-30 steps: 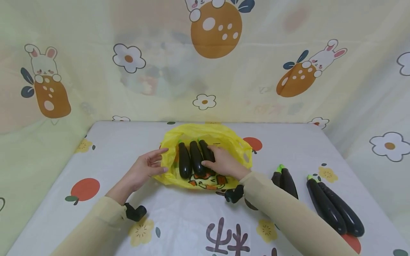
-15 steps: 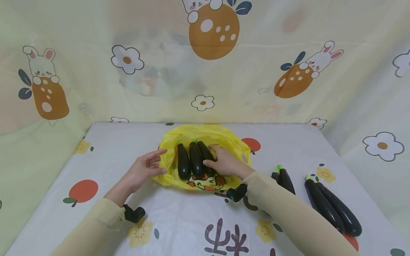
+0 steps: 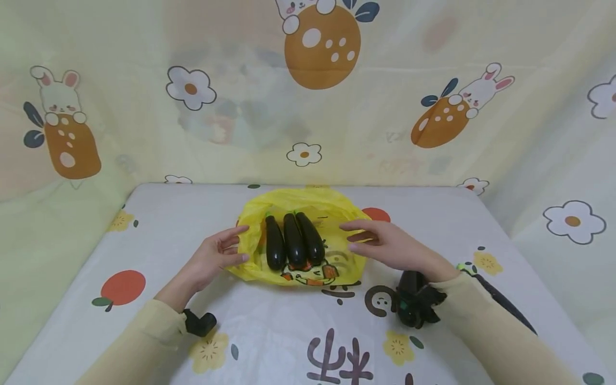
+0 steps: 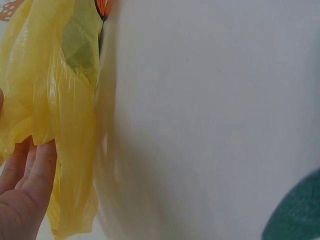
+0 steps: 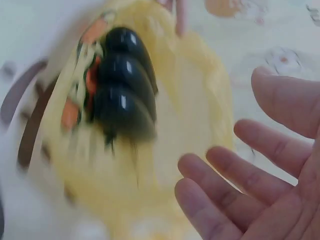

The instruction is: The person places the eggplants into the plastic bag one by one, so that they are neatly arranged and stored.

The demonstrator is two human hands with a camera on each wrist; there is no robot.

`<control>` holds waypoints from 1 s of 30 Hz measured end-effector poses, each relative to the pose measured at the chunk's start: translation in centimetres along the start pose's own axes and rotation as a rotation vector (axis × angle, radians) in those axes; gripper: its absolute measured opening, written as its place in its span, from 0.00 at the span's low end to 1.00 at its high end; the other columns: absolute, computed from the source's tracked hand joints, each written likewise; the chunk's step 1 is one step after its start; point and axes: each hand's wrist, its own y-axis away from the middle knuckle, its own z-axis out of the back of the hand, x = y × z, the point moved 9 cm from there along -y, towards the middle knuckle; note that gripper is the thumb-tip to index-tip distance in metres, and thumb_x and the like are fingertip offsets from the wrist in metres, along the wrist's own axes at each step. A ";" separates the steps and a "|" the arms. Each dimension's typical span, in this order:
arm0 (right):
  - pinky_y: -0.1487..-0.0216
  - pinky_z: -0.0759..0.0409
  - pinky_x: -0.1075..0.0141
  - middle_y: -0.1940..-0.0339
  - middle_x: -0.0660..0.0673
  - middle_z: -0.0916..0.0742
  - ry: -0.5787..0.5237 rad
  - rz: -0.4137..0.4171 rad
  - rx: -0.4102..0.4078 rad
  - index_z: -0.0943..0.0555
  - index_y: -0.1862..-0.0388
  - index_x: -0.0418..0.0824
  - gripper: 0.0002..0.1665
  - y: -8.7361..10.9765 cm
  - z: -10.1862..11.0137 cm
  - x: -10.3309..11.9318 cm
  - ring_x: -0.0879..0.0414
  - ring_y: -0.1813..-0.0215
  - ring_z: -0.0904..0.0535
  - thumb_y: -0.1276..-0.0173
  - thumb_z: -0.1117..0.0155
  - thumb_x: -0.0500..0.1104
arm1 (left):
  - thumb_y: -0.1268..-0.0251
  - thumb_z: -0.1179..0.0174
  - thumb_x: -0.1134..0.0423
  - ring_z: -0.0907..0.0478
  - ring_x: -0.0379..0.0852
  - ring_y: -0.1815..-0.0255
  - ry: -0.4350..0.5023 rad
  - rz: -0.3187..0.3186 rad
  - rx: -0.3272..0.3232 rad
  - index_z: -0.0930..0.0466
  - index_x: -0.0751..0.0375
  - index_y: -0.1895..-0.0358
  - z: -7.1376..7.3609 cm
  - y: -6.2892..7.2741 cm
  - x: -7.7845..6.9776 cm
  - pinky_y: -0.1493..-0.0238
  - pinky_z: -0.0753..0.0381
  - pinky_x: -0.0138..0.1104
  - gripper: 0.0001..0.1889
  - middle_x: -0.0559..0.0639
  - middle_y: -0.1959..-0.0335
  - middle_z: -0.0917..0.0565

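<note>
Three dark eggplants (image 3: pixel 294 241) lie side by side in a spread yellow plastic bag (image 3: pixel 348 270), stems toward the back. My left hand (image 3: pixel 212 256) is at the bag's left edge, fingers extended and touching the plastic; in the left wrist view the bag (image 4: pixel 75 150) covers its fingertips. Over the bag's right edge, my right hand (image 3: pixel 390 243) holds nothing, its fingers apart and loosely bent. The right wrist view shows that bare palm (image 5: pixel 280 215) beside the bag and the blurred eggplants (image 5: pixel 125 112).
More eggplants (image 3: pixel 505 299) lie on the table to the right, partly hidden by the right forearm. A patterned cloth (image 3: pixel 269 331) covers the table. Behind it hangs a printed curtain (image 3: pixel 240 133). Each wrist wears a small black device (image 3: pixel 199 322).
My right hand has let go of the rightmost eggplant in the bag and moved right, to the bag's right edge. My left hand has stayed at the bag's left edge.
</note>
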 end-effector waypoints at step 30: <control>0.52 0.11 0.54 0.30 0.20 0.27 0.221 -0.589 -0.258 0.35 0.25 0.26 0.39 24.6 11.0 -17.9 0.41 0.41 0.17 0.20 0.44 0.55 | 0.31 0.33 0.65 0.38 0.72 0.23 -0.032 0.026 0.030 0.42 0.55 0.19 -0.3 0.3 0.0 0.25 0.33 0.58 0.40 0.72 0.20 0.43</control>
